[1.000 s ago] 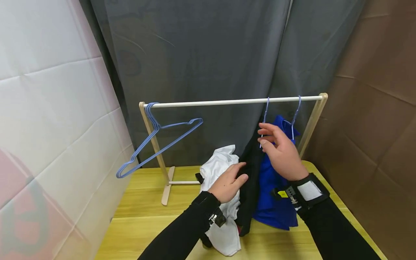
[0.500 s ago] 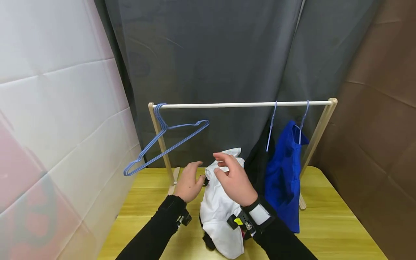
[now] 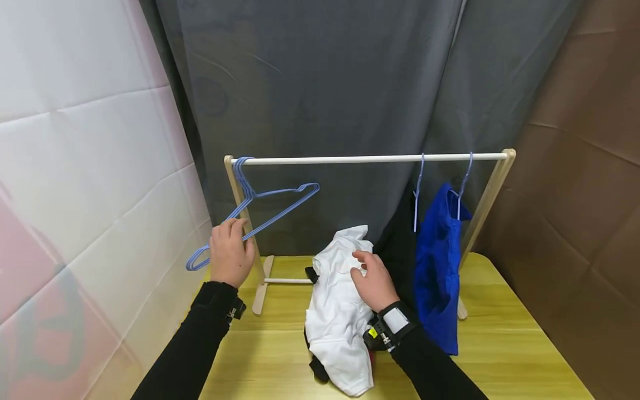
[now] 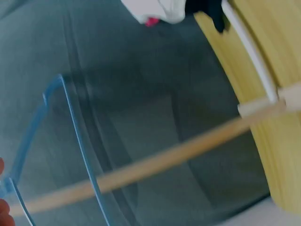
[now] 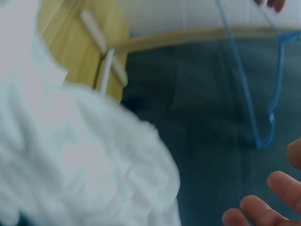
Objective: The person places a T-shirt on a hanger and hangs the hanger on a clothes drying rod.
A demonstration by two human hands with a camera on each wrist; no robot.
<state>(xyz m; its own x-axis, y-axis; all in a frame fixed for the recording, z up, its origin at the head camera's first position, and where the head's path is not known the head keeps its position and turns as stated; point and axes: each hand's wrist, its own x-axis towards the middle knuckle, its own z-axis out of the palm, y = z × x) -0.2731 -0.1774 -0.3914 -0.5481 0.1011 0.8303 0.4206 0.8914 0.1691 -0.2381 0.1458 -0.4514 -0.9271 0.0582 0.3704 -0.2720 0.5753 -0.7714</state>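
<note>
My left hand (image 3: 231, 253) is at the lower arms of several blue wire hangers (image 3: 285, 211), which hang bunched at the left end of the rail. Its fingers overlap the hangers, with the thumb apart; a firm hold is not visible. Fingertips (image 4: 3, 207) show at the edge of the left wrist view, beside the blue wire. My right hand (image 3: 375, 280) hovers by a white garment (image 3: 340, 316) on the table, fingers loosely bent and holding nothing. The right wrist view shows its spread fingers (image 5: 261, 212) beside the white cloth (image 5: 94, 155).
A rack with a white rail (image 3: 330, 160) and wooden legs stands on the yellow wooden table (image 3: 510, 344). A black garment (image 3: 400, 250) and a blue garment (image 3: 440, 266) hang at the right. Dark cloth (image 3: 319, 369) lies under the white garment. Sheets surround the table.
My left hand has moved from the white garment leftward and up to the hangers. My right hand has come away from the hanging garments, down and left to the white garment.
</note>
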